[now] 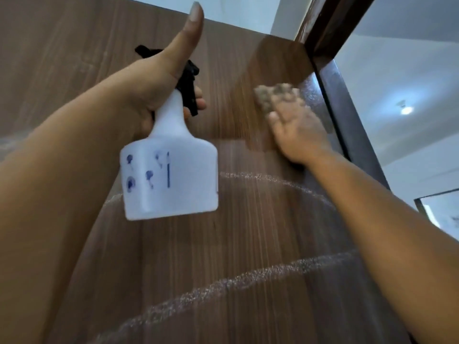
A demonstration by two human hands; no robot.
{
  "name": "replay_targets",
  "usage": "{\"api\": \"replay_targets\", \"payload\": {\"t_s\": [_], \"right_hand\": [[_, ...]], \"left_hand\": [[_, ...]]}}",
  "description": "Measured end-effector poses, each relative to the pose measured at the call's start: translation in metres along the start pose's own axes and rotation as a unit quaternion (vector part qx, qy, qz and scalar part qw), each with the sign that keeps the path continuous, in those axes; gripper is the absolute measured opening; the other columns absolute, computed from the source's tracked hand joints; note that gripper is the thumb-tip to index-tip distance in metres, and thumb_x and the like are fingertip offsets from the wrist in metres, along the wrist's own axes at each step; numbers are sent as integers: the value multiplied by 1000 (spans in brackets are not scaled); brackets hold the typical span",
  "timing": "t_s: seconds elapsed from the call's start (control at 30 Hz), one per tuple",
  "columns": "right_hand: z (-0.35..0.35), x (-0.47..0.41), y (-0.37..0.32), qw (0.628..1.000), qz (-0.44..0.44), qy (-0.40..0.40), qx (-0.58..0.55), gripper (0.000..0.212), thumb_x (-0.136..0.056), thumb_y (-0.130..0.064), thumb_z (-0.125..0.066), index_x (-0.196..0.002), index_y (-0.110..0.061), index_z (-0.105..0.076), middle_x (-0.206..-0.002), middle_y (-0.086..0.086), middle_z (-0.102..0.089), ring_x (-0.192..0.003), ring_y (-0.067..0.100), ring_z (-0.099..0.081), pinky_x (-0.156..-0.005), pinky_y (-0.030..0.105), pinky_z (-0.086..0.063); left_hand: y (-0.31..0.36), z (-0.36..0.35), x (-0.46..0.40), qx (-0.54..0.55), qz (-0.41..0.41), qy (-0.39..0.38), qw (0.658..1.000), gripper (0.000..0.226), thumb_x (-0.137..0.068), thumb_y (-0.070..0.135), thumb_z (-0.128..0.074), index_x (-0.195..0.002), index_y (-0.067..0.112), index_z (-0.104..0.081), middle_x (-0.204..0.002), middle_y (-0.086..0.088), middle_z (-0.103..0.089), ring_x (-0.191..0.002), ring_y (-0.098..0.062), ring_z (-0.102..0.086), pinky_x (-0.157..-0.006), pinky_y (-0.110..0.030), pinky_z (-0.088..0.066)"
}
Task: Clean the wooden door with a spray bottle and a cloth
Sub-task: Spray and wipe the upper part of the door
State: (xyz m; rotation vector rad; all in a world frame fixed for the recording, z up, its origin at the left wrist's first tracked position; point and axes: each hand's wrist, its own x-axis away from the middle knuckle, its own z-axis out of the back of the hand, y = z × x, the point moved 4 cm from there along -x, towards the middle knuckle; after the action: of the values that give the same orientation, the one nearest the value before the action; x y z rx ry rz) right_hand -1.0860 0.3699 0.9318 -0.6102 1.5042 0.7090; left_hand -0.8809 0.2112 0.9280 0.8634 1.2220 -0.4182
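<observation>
The wooden door (248,232) fills the view, brown with vertical grain and pale curved wet streaks across its lower part. My left hand (159,78) grips the neck of a white spray bottle (171,175) with a black trigger head, thumb raised, fingers curled round the trigger. The bottle hangs in front of the door's middle. My right hand (295,130) presses a beige cloth (275,95) flat against the door near its upper right edge, blurred by motion.
A dark door frame (332,26) runs diagonally at the upper right beside the door's edge (347,120). Beyond it are white walls, a ceiling with a lit lamp (406,110) and a dark-framed pane (437,209) at the right.
</observation>
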Motion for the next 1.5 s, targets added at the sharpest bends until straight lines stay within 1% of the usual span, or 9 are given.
{"api": "replay_targets", "payload": {"t_s": [0.2, 0.3, 0.43, 0.53, 0.67, 0.77, 1.13, 1.43, 1.5], "right_hand": [[10, 3, 53, 965, -262, -22, -12, 52, -105, -26, -26, -156, -16, -18, -163, 13, -8, -150, 31, -6, -120, 42, -14], [-1, 1, -13, 986, -165, 29, 2, 51, -103, -25, -28, -153, -15, -26, -160, 15, -20, -148, 30, -16, -119, 41, -16], [-10, 6, -78, 997, 63, -9, -41, 55, -102, -31, -29, -155, -19, -21, -164, 11, -2, -151, 28, -6, -120, 41, -9], [1, -6, -28, 1000, 6, -16, -20, 57, -103, -37, -25, -156, -19, -16, -162, 10, 14, -150, 33, -2, -119, 45, -10], [11, -4, 67, 977, -211, -14, -24, 56, -105, -29, -25, -152, -1, -21, -161, 22, -5, -149, 36, -9, -121, 46, -12], [5, 6, 82, 956, -283, -3, -81, 57, -104, -28, -26, -152, 3, -21, -159, 27, -5, -148, 37, -13, -120, 42, -14], [-2, 36, -36, 996, -60, 26, -61, 53, -102, -25, -31, -151, -3, -29, -162, 19, -6, -149, 35, -12, -117, 47, -19], [4, 40, -38, 991, -60, 17, -118, 64, -102, -33, -33, -157, -24, -3, -163, 16, -5, -150, 32, -4, -120, 48, -10], [3, 39, -38, 992, -77, 15, -98, 61, -101, -35, -35, -156, -20, -14, -163, 17, -5, -150, 33, 1, -120, 49, -8]], "left_hand": [[3, 15, 27, -16, 18, 2, 1000, 103, -45, 96, -60, -106, 13, -66, -76, -1, -77, -79, -17, -78, -58, -30, -61], [6, 14, 33, -30, 24, 4, 999, 107, -43, 97, -58, -108, 13, -68, -80, -4, -77, -70, -15, -77, -47, -24, -54], [6, 7, 42, -34, 24, 13, 999, 97, -44, 94, -59, -104, 18, -67, -72, 2, -74, -73, -14, -77, -46, -20, -52], [1, 12, 49, -66, 19, 30, 997, 102, -41, 101, -60, -101, 19, -68, -70, 3, -75, -69, -13, -76, -48, -24, -52], [-10, 25, 60, -129, 42, 34, 990, 111, -33, 108, -53, -94, 17, -72, -79, -3, -78, -59, -12, -72, -58, -31, -49], [-14, 33, 66, -152, 58, 43, 986, 110, -34, 107, -54, -96, 18, -72, -82, -4, -78, -80, -23, -77, -64, -36, -51], [-21, 23, 103, -209, 146, 25, 967, 76, -53, 77, -75, -110, 26, -72, -79, -2, -77, -77, -13, -76, -58, -26, -52], [-9, 57, 101, -245, 128, 119, 954, 49, -74, 63, -78, -98, 20, -72, -68, 1, -72, -61, -4, -68, -57, -24, -51], [-9, 67, 101, -265, 136, 117, 948, 49, -71, 65, -78, -93, 22, -70, -65, 5, -69, -60, -4, -67, -64, -30, -54]]}}
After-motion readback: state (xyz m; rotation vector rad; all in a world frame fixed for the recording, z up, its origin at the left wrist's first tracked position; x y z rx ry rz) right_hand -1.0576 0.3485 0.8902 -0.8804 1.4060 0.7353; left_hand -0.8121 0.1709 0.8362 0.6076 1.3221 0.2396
